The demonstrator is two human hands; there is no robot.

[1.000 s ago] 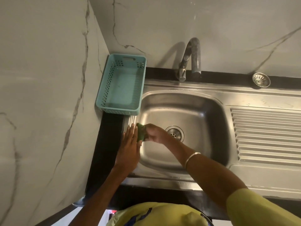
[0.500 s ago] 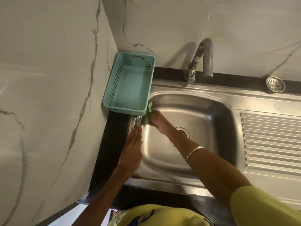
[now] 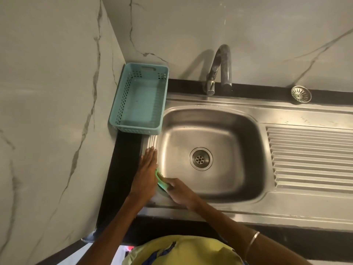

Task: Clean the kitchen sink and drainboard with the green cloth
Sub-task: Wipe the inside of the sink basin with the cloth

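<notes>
Both hands are at the sink's [image 3: 248, 131] near-left corner. Right hand [image 3: 179, 190] has its fingers clamped on the cloth [image 3: 160, 179] against the rim; left hand [image 3: 147, 173] lies flat beside it, fingers together.

The scene is evenly but dimly lit from above. A soft shadow of the tap [image 3: 219, 67] is cast leftward on the wall [image 3: 191, 25]. Mild glare is noted in the sink basin [image 3: 172, 146]. Wide-angle bending is seen at the edges; slight softness throughout.
</notes>
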